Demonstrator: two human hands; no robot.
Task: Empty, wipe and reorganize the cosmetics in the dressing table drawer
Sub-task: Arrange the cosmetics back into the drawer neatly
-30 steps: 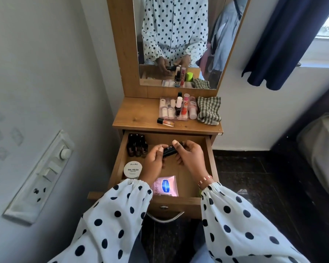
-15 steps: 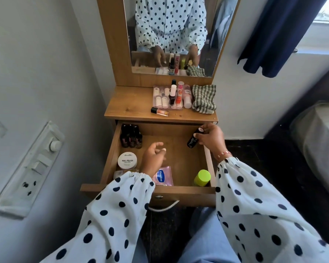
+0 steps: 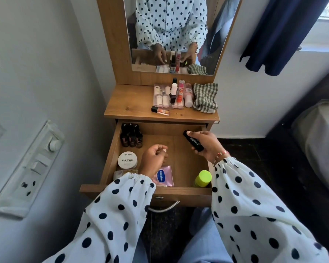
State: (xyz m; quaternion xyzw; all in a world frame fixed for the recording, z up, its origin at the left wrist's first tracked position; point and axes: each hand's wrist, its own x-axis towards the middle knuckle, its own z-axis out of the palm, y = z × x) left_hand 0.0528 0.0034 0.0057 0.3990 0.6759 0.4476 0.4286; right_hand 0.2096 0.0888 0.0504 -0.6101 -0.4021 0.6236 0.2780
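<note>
A slim black cosmetic tube (image 3: 193,140) is being gripped by the right hand (image 3: 207,147); the left hand (image 3: 154,160) is hanging loosely curled, holding nothing. Upright placement in the open wooden drawer (image 3: 179,149) is being advised.

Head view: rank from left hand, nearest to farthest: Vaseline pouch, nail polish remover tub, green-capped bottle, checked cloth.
From the left hand:
1. Vaseline pouch, just below the hand, drawer front.
2. Nail polish remover tub, to the hand's left by the drawer's left wall.
3. Green-capped bottle, drawer's front right corner.
4. Checked cloth, up on the tabletop, right side.
</note>
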